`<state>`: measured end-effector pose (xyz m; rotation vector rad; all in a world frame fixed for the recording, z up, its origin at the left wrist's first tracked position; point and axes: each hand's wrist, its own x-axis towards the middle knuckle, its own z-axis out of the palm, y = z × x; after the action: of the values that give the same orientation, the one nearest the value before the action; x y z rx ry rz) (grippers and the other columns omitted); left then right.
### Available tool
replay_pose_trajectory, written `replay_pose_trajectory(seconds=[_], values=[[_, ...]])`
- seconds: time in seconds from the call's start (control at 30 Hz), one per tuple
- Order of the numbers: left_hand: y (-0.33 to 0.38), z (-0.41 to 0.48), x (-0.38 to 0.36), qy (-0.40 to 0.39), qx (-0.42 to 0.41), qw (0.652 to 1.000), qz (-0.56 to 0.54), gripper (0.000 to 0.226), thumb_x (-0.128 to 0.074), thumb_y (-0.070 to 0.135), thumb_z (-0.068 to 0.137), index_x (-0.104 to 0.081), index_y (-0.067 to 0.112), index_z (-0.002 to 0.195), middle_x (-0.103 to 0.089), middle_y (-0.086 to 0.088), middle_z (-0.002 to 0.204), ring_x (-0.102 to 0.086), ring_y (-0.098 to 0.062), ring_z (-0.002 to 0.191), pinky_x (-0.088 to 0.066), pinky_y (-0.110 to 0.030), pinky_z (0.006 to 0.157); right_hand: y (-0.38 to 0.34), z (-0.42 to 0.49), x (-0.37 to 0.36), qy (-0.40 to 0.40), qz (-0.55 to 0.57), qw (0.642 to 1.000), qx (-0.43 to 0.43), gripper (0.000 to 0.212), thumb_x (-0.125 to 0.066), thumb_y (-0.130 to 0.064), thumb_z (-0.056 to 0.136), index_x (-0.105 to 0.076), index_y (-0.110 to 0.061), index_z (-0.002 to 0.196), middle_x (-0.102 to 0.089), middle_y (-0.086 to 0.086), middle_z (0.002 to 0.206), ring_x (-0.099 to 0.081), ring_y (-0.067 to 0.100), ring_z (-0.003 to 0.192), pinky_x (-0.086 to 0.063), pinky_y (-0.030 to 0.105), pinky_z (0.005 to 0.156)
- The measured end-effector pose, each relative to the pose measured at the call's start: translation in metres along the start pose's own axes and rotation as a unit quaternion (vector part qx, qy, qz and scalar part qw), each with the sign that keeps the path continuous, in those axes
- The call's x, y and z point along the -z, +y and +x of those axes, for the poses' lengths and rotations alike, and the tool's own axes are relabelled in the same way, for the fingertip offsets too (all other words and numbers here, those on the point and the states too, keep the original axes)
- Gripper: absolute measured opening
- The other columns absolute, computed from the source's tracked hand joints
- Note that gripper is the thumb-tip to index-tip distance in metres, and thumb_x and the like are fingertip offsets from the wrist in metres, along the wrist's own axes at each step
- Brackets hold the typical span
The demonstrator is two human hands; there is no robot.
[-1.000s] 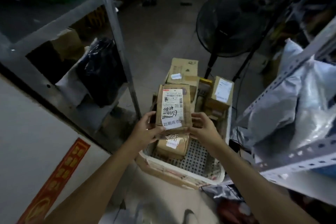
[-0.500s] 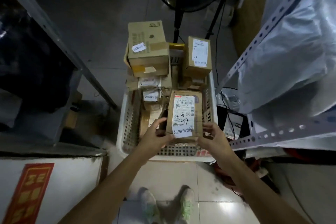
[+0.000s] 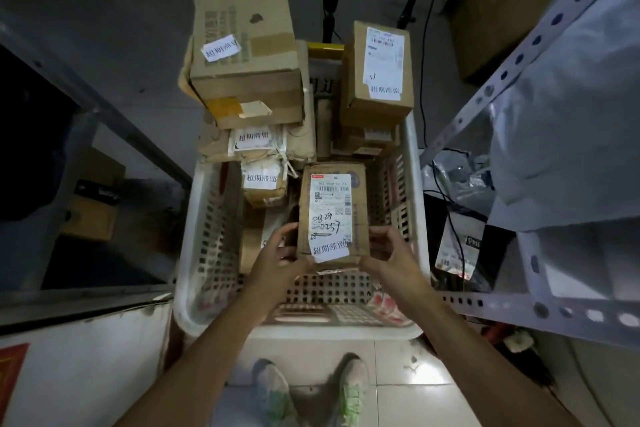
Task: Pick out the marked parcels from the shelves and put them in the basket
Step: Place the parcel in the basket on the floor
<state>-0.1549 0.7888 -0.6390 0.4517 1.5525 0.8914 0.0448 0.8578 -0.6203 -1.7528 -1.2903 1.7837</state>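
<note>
Gripping parcel (image 3: 332,215) — both hands (image 3: 277,258) (image 3: 396,255) — seemingly inside basket (image 3: 329,331).

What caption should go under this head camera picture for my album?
Left hand and right hand hold a labelled cardboard parcel over a white plastic basket piled with marked boxes.

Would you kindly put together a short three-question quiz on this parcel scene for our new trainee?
1. True or false: the left hand and the right hand both hold the labelled parcel.
2. The largest box sits: A) high at the far left of the basket; B) on a shelf; C) on the floor.
3. What colour is the basket?
Key: 1 true; 2 A; 3 white.
</note>
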Motion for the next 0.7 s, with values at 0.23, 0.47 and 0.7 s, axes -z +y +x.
replay_pose_trajectory(seconds=[0.23,0.47,0.7], values=[[-0.021,0.019,0.029,0.029,-0.022,0.999,0.022,0.061,-0.073,0.002,0.084,-0.046,0.03,0.131,-0.057,0.021,0.113,-0.056,0.002,0.102,-0.048,-0.021,0.074,0.019,0.027,-0.038,-0.018,0.002,1.0,0.006,0.048,-0.081,-0.006,0.076,-0.055,-0.024,0.112,-0.064,-0.006,0.12,-0.058,0.013,0.116,-0.052,0.037,0.094],[-0.033,0.026,0.042,0.037,-0.004,0.997,0.065,0.067,-0.077,0.005,0.082,-0.045,0.032,0.135,-0.061,0.002,0.126,-0.057,-0.004,0.11,-0.048,-0.023,0.08,0.033,0.032,-0.051,-0.018,-0.016,1.0,0.02,0.052,-0.081,-0.005,0.075,-0.055,-0.027,0.114,-0.063,-0.011,0.121,-0.057,0.006,0.118,-0.047,0.04,0.105],[-0.011,0.013,0.033,0.01,-0.007,0.992,0.128,0.078,-0.076,0.002,0.083,-0.033,0.036,0.14,-0.056,0.003,0.128,-0.057,-0.015,0.113,-0.053,-0.032,0.088,0.015,0.028,-0.035,-0.026,-0.124,0.992,-0.006,0.044,-0.077,-0.023,0.083,-0.055,-0.024,0.121,-0.063,-0.006,0.125,-0.063,0.012,0.106,-0.055,0.033,0.083]])
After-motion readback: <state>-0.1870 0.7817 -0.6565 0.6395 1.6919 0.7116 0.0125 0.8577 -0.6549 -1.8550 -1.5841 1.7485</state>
